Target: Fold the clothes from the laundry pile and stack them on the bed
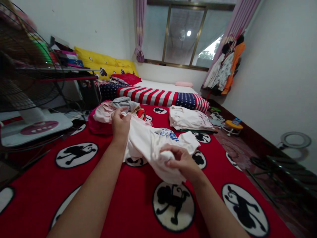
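Both hands are gripping the same white shirt point(151, 145). The left hand point(120, 124) is pinching its far end up at centre frame, while the right hand point(182, 162) is bunching the near end lower right of centre. So the shirt is running diagonally between them, upper left to lower right, draping on the red blanket point(123, 198). A clothes pile point(111, 110) is sitting just beyond the left hand, and a folded stack point(188, 119) is lying further right.

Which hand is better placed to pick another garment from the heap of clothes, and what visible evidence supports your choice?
Probably the left hand: it grips the white shirt right beside the heap of clothes. The right hand holds the shirt's near end, farther from the heap.
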Demonstrator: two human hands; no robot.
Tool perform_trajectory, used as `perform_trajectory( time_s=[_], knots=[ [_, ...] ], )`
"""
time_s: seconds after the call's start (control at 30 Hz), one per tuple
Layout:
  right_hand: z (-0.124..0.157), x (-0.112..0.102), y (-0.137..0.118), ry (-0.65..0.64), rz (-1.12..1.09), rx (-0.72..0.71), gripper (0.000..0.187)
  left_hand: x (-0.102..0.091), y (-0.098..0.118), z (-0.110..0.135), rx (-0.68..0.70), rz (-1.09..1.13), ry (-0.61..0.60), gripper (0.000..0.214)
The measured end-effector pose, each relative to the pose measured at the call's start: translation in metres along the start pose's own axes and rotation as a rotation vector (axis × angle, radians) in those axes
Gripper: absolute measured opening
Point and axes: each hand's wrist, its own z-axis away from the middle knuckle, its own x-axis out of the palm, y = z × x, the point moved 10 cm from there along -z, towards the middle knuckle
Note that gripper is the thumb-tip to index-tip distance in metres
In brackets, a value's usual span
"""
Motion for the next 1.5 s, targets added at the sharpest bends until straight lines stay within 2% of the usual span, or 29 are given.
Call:
perform_trajectory(
  time_s=[0.07,0.1,0.13,0.17,0.2,0.23,0.3,0.37,0.4,0.47,0.53,0.57,0.6,0.63,0.67,0.73,0.83,0.9,1.0,1.07,1.13,1.17,1.23,1.27,1.3,1.33,1.37,1.43,1.5],
  knots=[
    [0.024,0.069,0.01,-0.472,-0.114,0.18,0.042,0.002,0.006,-0.001,0.017,0.025,-0.041,0.035],
    [0.042,0.093,0.013,-0.683,-0.166,0.28,0.047,0.005,0.009,-0.001,0.031,0.025,-0.078,0.034],
    [0.058,0.108,0.015,-0.84,-0.205,0.36,0.052,0.008,0.011,-0.001,0.041,0.017,-0.119,0.033],
    [0.066,0.112,0.015,-0.915,-0.23,0.398,0.055,0.012,0.012,0.001,0.044,-0.002,-0.161,0.034],
    [0.063,0.106,0.014,-0.889,-0.241,0.378,0.056,0.018,0.011,0.003,0.044,-0.037,-0.209,0.037],
    [0.05,0.091,0.011,-0.77,-0.228,0.3,0.053,0.024,0.009,0.007,0.043,-0.086,-0.267,0.043],
    [0.015,0.033,-0.001,-0.337,-0.127,0.038,0.043,0.04,0.005,0.019,0.034,-0.186,-0.415,0.056],
    [0.001,-0.029,-0.015,0.09,0.087,-0.193,0.041,0.057,0.005,0.038,0.006,-0.214,-0.616,0.057],
    [0.0,-0.051,-0.02,0.252,0.235,-0.264,0.042,0.066,0.006,0.051,-0.03,-0.19,-0.755,0.053],
    [0.001,-0.075,-0.024,0.454,0.557,-0.328,0.05,0.079,0.016,0.087,-0.154,-0.079,-1.098,0.047],
    [0.001,-0.083,-0.02,0.536,0.79,-0.302,0.06,0.078,0.036,0.126,-0.284,0.057,-1.458,0.052],
    [0.0,-0.086,-0.016,0.547,0.847,-0.264,0.063,0.074,0.049,0.139,-0.322,0.128,-1.581,0.056],
    [-0.001,-0.087,-0.011,0.551,0.876,-0.214,0.064,0.07,0.062,0.144,-0.329,0.199,-1.639,0.06],
    [-0.001,-0.089,-0.006,0.552,0.896,-0.158,0.064,0.068,0.072,0.142,-0.309,0.266,-1.634,0.065],
    [-0.001,-0.091,-0.002,0.554,0.916,-0.104,0.062,0.068,0.078,0.132,-0.275,0.324,-1.566,0.068],
    [-0.001,-0.093,0.004,0.553,0.953,-0.024,0.062,0.071,0.074,0.099,-0.209,0.381,-1.277,0.071],
    [-0.004,-0.091,0.013,0.481,0.998,0.049,0.065,0.063,0.029,0.051,-0.112,0.122,-0.761,0.073],
    [-0.006,-0.087,0.017,0.433,1.052,0.061,0.061,0.062,-0.002,0.042,-0.051,-0.166,-0.611,0.082],
    [-0.006,-0.085,0.015,0.429,1.07,0.022,0.045,0.074,-0.029,0.051,-0.03,-0.375,-0.684,0.096],
    [-0.003,-0.089,0.008,0.507,0.999,-0.016,0.039,0.084,-0.02,0.068,-0.005,-0.32,-0.833,0.083],
    [0.002,-0.091,-0.006,0.601,0.921,-0.105,0.044,0.096,0.008,0.1,-0.003,-0.14,-1.097,0.064],
    [0.004,-0.088,-0.014,0.611,0.89,-0.174,0.053,0.1,0.027,0.121,-0.019,-0.017,-1.263,0.057],
    [0.003,-0.074,-0.023,0.494,0.809,-0.298,0.076,0.104,0.065,0.161,-0.066,0.206,-1.557,0.049],
    [0.0,-0.064,-0.022,0.383,0.763,-0.316,0.08,0.104,0.08,0.175,-0.073,0.278,-1.657,0.047],
    [-0.003,-0.056,-0.017,0.276,0.725,-0.3,0.076,0.105,0.089,0.182,-0.073,0.325,-1.697,0.045],
    [-0.006,-0.051,-0.01,0.197,0.697,-0.265,0.067,0.108,0.092,0.18,-0.074,0.347,-1.671,0.044],
    [-0.008,-0.048,-0.003,0.154,0.686,-0.227,0.058,0.111,0.087,0.168,-0.077,0.347,-1.574,0.044],
    [-0.01,-0.051,0.007,0.172,0.718,-0.184,0.044,0.109,0.061,0.123,-0.064,0.267,-1.211,0.043],
    [-0.011,-0.056,0.011,0.257,0.787,-0.185,0.037,0.086,0.025,0.076,-0.006,0.017,-0.825,0.044]
  ],
)
